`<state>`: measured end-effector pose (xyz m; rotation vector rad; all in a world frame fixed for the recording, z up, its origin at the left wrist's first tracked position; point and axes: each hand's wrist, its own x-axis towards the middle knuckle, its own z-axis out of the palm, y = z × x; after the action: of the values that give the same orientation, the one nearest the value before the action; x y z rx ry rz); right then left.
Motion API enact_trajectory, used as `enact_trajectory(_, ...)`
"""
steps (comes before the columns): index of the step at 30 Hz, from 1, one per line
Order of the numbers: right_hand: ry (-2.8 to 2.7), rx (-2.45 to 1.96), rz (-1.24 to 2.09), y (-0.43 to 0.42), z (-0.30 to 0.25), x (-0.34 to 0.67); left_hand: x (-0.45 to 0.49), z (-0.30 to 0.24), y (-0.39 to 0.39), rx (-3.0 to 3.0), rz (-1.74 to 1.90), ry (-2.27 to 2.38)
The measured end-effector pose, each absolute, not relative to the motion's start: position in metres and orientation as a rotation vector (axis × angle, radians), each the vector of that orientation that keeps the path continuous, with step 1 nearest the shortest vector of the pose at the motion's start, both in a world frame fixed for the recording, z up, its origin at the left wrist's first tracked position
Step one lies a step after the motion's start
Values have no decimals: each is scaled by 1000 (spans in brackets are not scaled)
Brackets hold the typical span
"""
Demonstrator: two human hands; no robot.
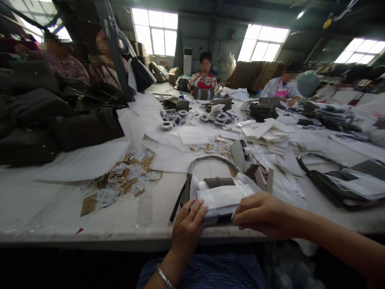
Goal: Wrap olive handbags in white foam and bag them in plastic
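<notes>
A dark grey handbag [218, 182] wrapped in white tissue paper [224, 196] lies at the near edge of the white table [60, 208]. Its wrapped handle [210, 159] arches behind it and a dark strap [179, 196] hangs off its left side. My left hand [188, 228] presses its fingers on the lower left corner of the paper-wrapped bag, fingers curled. My right hand [264, 214] grips the lower right corner of the same paper, fingers bent over the edge.
Brown and white paper tags [126, 180] lie scattered to the left. Sheets of white paper [180, 148] and grey tape rolls [174, 119] cover the middle. Dark bags [45, 120] are stacked at left, another bag [339, 184] at right. Several people sit around the table's far side.
</notes>
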<state>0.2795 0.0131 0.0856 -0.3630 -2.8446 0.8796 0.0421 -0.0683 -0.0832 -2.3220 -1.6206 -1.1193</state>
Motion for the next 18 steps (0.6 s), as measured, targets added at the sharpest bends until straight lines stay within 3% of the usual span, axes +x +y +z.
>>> enact_trajectory(7,-2514,-625,2034,39,66,245,44,-80,-70,-2297,-1158,-1698)
enact_trajectory(10,-1918,-618,2396,48,53,237,45,-81,-70,-2301,-1168,-1727)
enact_trajectory(14,-1067,-401,2405,37,53,214,44,-83,-69,-2271,-1215,-1713)
enact_trajectory(18,-877,-282,2310,8,72,194,44,-83,-67,-2252,-1232,-1687)
